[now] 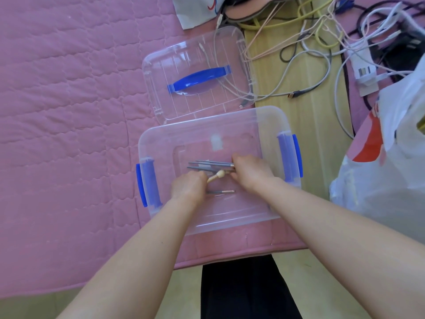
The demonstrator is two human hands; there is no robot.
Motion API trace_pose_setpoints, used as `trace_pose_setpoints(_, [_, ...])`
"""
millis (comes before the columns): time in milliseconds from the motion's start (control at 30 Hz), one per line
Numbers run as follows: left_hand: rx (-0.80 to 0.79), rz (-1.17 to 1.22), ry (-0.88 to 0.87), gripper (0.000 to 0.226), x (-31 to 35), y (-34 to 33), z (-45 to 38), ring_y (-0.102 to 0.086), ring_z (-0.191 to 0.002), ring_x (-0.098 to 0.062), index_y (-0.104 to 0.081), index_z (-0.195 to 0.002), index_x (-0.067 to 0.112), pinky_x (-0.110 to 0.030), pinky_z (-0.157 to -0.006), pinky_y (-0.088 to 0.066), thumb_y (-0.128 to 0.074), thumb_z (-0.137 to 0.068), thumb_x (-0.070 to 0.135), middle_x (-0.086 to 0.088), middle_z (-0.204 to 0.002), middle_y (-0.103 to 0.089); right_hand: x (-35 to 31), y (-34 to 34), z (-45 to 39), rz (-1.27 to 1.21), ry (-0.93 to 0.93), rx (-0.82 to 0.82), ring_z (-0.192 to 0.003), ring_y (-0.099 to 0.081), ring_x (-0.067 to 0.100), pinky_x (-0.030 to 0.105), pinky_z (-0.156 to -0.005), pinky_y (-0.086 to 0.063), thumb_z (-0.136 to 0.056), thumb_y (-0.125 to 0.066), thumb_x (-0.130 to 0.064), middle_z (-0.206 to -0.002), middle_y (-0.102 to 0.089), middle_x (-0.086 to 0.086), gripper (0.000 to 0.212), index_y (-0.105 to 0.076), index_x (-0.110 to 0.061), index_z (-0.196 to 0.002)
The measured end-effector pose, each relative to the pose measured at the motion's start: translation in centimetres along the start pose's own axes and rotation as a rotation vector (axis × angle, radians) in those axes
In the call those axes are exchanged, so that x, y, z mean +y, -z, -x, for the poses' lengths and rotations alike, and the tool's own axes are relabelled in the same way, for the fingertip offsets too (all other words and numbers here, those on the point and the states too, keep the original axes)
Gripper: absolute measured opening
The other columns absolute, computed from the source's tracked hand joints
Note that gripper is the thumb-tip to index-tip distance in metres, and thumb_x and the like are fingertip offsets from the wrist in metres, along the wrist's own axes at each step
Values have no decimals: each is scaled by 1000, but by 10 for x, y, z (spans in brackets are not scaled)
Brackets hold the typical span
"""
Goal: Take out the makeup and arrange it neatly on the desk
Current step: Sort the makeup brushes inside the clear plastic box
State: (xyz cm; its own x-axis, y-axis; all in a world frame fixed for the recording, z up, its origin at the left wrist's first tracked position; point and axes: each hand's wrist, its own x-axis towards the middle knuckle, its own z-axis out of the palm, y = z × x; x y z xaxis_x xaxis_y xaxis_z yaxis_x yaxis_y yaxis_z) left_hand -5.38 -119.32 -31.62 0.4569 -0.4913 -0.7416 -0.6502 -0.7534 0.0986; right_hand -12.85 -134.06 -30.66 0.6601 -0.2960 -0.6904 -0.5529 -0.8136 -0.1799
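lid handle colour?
Blue: the handle on the clear lid, seen in the head view.

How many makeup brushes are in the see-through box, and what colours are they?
Grey-handled brushes held by the right hand: 3
Cream-handled brush gripped by the left hand: 1
Grey-handled brush lying loose on the floor of the clear box: 1
Total: 5 brushes that I can see; the hands may hide more.
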Motion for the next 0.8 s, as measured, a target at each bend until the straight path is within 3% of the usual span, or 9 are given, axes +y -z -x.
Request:
trace_pose_setpoints(200, [-13,-64,-40,21,0,-3,1,-61,-102,-31,-58,-108,18,-31,-69,-37,-47,-91,11,-9,-113,-61,-3,-3,-1,1,-24,-16,-106,-61,34,34,-73,-42,-91,-56,-33,-115,-63,13,31,-51,-12,-114])
trace_pose_setpoints(400, [-30,4,-54,21,0,9,5,-62,-95,-30,-56,-100,17,-30,-65,-37,-61,-84,30,-8,-107,-63,-1,-1,0,-68,-61,-88,-105,-60,32,33,-72,-39,-86,-58,-52,-112,-63,12,47,-50,-14,-112])
trace_pose_setpoints(567, [-3,169,7,14,0,18,21,-54,-80,-30,-44,-91,19,-30,-62,-38,-54,-86,27,-10,-97,-61,1,5,11,-234,-78,-128,-96,-59,35,32,-71,-41,-90,-50,-40,-107,-63,17,25,-49,-16,-95])
trace_pose_setpoints(667, [49,243,58,13,-2,24,31,-50,-74,-29,-44,-91,17,-31,-59,-37,-52,-85,26,-7,-85,-55,-1,11,21,-282,-79,-148,-97,-58,38,33,-72,-39,-94,-44,-32,-110,-62,24,26,-51,-8,-98])
trace_pose_setpoints(800, [116,433,127,9,0,37,52,-58,-79,-33,-46,-88,17,-35,-60,-43,-50,-84,23,-9,-84,-62,-5,30,45,-452,-89,-105,-81,-55,33,31,-64,-37,-92,-42,-28,-94,-63,20,22,-49,-8,-84])
